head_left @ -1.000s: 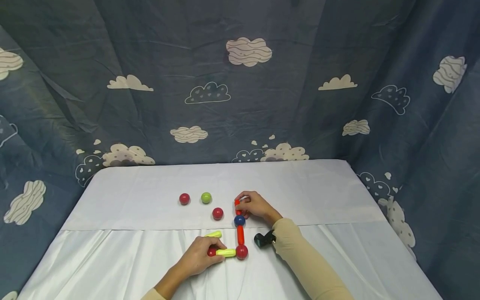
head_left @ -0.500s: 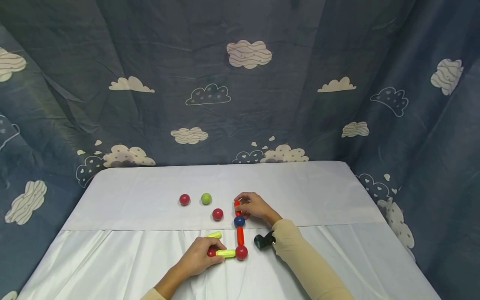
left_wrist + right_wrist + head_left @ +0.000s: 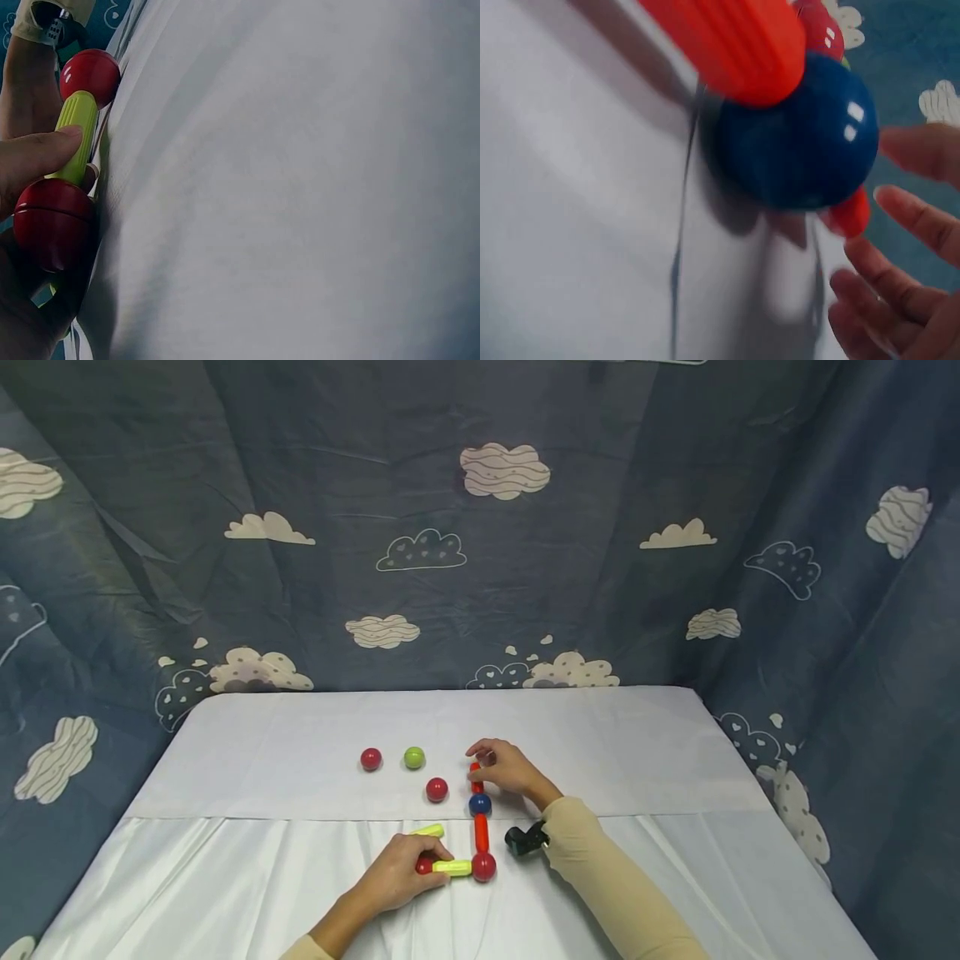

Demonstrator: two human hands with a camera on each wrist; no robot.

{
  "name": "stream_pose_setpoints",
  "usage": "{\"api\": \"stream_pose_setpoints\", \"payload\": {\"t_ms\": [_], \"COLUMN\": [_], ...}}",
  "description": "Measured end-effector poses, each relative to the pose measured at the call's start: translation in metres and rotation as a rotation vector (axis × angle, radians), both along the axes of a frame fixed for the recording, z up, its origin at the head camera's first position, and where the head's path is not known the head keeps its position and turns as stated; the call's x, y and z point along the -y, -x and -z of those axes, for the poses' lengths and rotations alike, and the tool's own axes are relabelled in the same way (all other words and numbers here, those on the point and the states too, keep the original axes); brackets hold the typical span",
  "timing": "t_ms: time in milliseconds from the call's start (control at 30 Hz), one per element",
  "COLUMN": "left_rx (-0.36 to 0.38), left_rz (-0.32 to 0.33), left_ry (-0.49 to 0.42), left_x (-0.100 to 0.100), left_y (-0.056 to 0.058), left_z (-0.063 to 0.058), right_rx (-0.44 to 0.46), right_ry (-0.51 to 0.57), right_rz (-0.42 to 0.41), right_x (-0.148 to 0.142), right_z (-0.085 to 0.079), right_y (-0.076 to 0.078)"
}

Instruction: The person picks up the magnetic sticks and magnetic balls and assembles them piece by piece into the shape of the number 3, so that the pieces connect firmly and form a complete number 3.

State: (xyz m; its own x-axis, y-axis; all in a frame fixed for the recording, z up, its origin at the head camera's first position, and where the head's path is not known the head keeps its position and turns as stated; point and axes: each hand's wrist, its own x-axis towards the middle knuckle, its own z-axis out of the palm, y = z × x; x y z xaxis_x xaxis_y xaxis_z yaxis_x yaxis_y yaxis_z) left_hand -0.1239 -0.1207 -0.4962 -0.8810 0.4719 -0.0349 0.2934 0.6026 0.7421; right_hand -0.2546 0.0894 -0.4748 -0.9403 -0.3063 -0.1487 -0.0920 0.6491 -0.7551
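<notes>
My left hand pinches a yellow ribbed rod, thumb on its side, a red ball at each end. The nearer ball also joins a red rod, which runs away from me to a blue ball. Beyond that ball is a second red rod. My right hand is beside this far rod, its fingers spread and not closed round it. Another yellow rod shows behind my left hand, partly hidden by it.
Loose on the white-covered table are a red ball, a green ball and another red ball. A black device sits at the right wrist. A cloud-patterned curtain hangs behind the table.
My right hand's fingers have loosened from the far red rod and lifted slightly. My left hand keeps its pinch, and the joined rods and balls stay in place.
</notes>
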Motion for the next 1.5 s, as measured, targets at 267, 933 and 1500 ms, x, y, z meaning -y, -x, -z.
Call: {"api": "stream_pose_setpoints", "payload": {"t_ms": [267,933,1500], "left_rx": [0.009,0.012,0.002], "left_rz": [0.002,0.008,0.005], "left_ry": [0.002,-0.004,-0.005], "left_x": [0.000,0.002,0.002], "left_y": [0.001,0.000,0.002], "left_z": [-0.002,-0.002,0.000], "right_rx": [-0.031,0.080,0.152], "right_ry": [-0.046,-0.116,-0.159], "right_rz": [-0.094,-0.351,-0.395], "right_x": [0.013,0.045,0.057], "right_z": [-0.016,-0.020,-0.013], "right_y": [-0.002,0.009,0.015]}}
